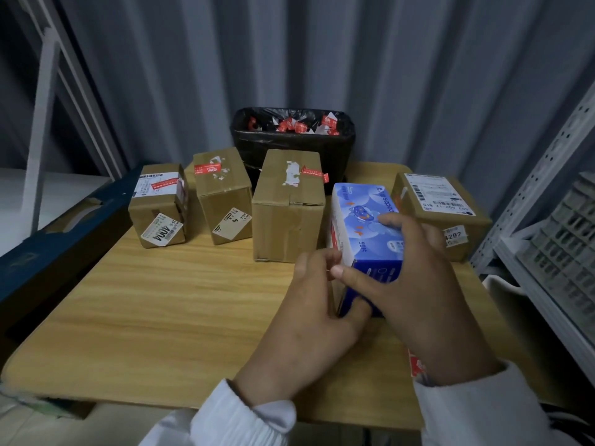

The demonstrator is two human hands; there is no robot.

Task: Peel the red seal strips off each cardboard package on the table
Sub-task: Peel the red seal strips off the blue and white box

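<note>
Blue box (363, 220) stood right of center on table (161, 300), in front of cardboard boxes (286, 207). Right hand (418, 284) gripped it, fingers spread over top. Left hand (309, 317) curled round its left edge by red strip (335, 235); couldn't tell if it pinched the strip

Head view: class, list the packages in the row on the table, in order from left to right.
box labelled 4004 → box labelled 4 → taller box with a torn white patch → blue box → box with a white shipping label
</note>
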